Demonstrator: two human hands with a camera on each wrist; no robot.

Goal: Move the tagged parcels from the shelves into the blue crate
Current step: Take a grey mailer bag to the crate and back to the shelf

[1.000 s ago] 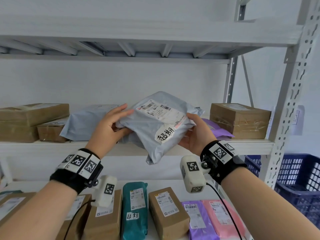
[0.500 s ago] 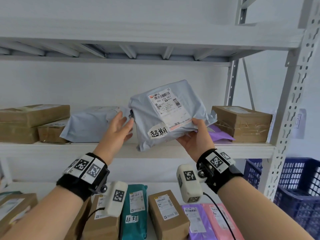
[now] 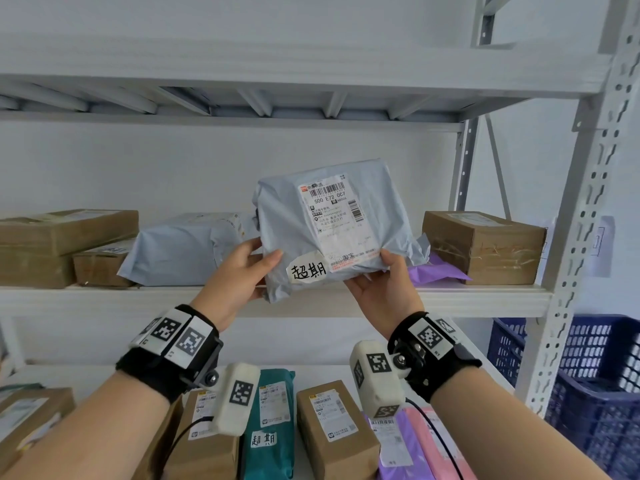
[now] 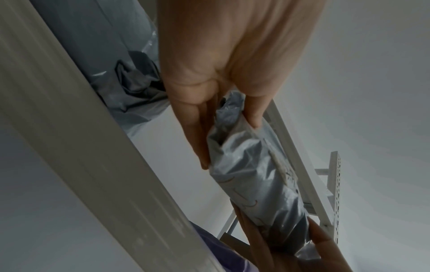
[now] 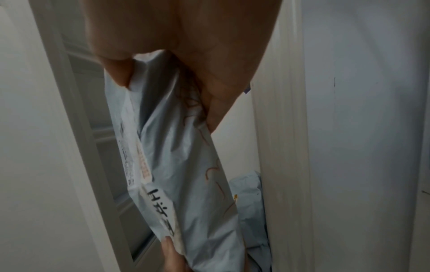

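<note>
Fingers [image 4: 197, 132] of the left hand [image 3: 239, 275]: curled round the lower left edge of the grey parcel [image 3: 332, 230], thumb on the front face, other fingers behind it. Fingers [image 5: 209, 95] of the right hand [image 3: 384, 292]: grasping the lower right edge of the same parcel, thumb on the front beside the shipping label [image 3: 332, 220], palm under the bottom edge.

Grey parcel: a soft plastic mailer, held upright in the air in front of the middle shelf [image 3: 485, 299], clear of the shelf board, printed label facing the head camera. A white handwritten tag [image 3: 306, 270] is stuck on the front at the lower left, just beside the left thumb.

Middle shelf, left to right: stacked cardboard boxes [image 3: 65, 244], a second grey mailer [image 3: 187, 247] lying flat behind the left hand, a purple mailer [image 3: 436, 273] partly hidden by the held parcel, a taped cardboard box [image 3: 485, 247].

Lower shelf: brown boxes, a teal parcel [image 3: 273, 417] with its own handwritten tag, a brown box [image 3: 336, 431], purple and pink mailers at the right.

Blue crate [image 3: 595, 382]: low at the right, outside the perforated shelf upright [image 3: 581, 237], well apart from the held parcel. Contents cannot be told.
</note>
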